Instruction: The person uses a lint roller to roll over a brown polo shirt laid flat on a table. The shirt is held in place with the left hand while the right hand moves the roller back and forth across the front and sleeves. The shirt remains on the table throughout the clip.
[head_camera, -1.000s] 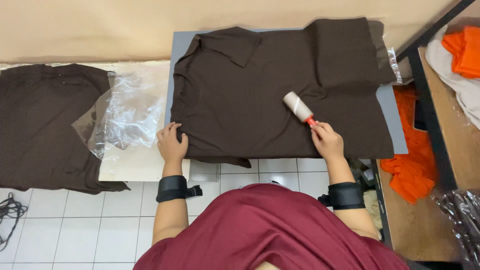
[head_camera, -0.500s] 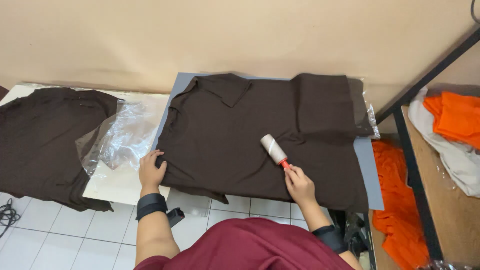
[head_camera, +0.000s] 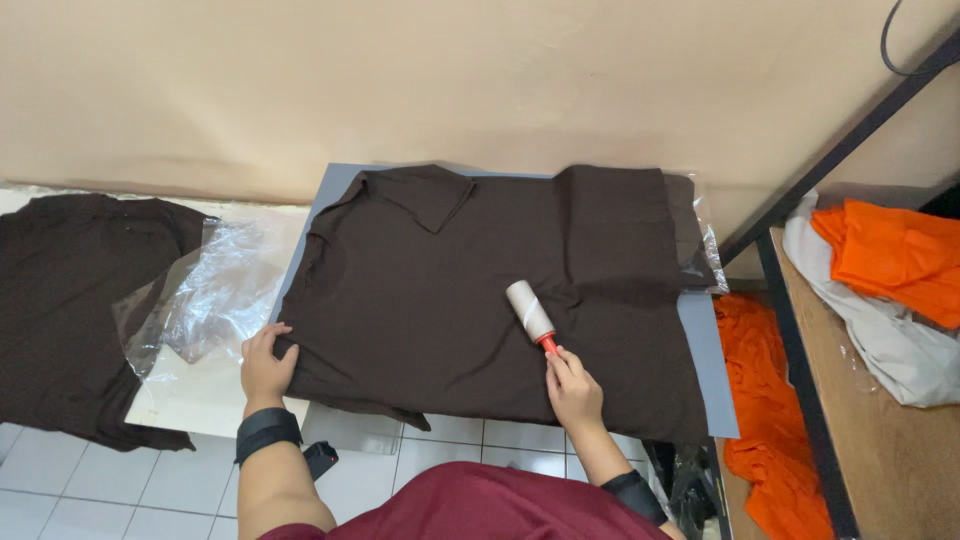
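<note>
A dark brown shirt (head_camera: 440, 290) lies spread flat on a grey board (head_camera: 705, 350), collar toward the wall. My right hand (head_camera: 572, 388) grips the red handle of a white lint roller (head_camera: 529, 312), whose roll rests on the cloth near the shirt's middle. Over at the shirt's near left edge, my left hand (head_camera: 266, 364) presses down on the fabric. Both wrists wear black bands.
A second brown garment (head_camera: 70, 290) lies to the left, with a clear plastic bag (head_camera: 210, 295) beside it. A shelf at right holds orange cloth (head_camera: 895, 255) and white cloth (head_camera: 890, 345). More orange fabric (head_camera: 765, 400) hangs below. White tiled floor (head_camera: 60, 480) is beneath.
The view has tilted up toward the wall. My right hand and the lint roller stay on the shirt's middle right; my left hand keeps holding the left edge.
</note>
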